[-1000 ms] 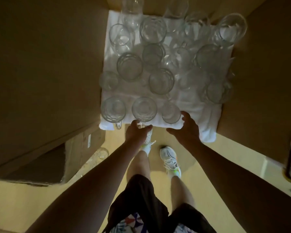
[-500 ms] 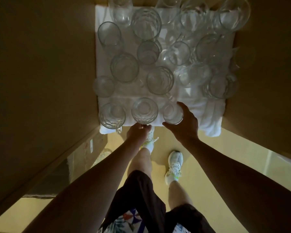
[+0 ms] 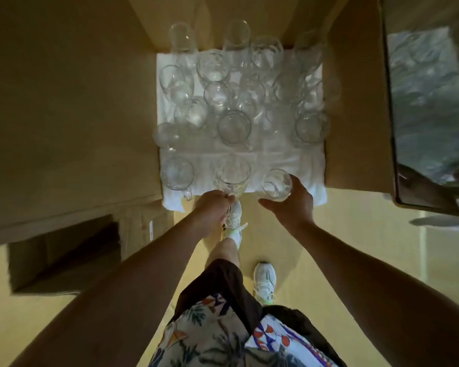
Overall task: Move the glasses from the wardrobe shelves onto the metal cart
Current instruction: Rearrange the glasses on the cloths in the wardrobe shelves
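Gripping front-row glasses, left hand hides one mug's handle, right hand cups a tumbler.

Many glasses stand crowded on a cloth spread over the wardrobe shelf. In the front row, a handled mug sits at the left, a faceted glass in the middle, a small tumbler at the right. A mirrored door stands to the right of the shelf.
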A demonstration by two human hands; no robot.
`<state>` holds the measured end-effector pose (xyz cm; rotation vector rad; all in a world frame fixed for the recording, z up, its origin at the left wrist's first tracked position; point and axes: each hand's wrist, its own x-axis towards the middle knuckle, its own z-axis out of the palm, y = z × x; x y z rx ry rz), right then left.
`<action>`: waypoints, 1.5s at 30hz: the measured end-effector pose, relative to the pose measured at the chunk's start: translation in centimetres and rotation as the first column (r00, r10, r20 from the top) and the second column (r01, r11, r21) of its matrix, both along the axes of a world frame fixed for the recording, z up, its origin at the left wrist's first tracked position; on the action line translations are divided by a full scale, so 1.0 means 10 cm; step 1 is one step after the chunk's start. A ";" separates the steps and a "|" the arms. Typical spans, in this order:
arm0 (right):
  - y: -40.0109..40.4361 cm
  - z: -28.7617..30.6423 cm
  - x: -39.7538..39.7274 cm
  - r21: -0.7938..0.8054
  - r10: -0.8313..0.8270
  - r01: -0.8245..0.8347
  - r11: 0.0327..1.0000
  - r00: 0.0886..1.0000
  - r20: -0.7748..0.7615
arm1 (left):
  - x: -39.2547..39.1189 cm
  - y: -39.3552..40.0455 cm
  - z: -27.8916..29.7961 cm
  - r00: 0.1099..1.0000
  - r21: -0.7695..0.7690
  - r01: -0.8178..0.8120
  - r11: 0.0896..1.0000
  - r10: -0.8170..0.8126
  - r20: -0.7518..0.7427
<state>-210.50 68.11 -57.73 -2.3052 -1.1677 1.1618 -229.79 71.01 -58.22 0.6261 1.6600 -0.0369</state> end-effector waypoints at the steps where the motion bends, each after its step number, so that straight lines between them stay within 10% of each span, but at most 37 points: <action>1: -0.06 0.08 0.02 0.005 0.011 -0.011 1.000 1.000 0.000 | 0.01 -0.06 0.11 1.000 0.003 -0.024 1.000 0.024 0.015; 23: -0.90 2.84 0.27 0.588 0.242 -0.131 0.799 0.964 -0.114 | 0.05 -1.25 3.13 0.925 0.491 -0.380 0.784 0.321 0.204; 45: -2.19 4.36 0.33 0.808 0.021 0.134 0.575 0.984 -0.178 | 0.18 -2.08 4.77 0.940 0.711 -0.235 0.662 -0.030 0.339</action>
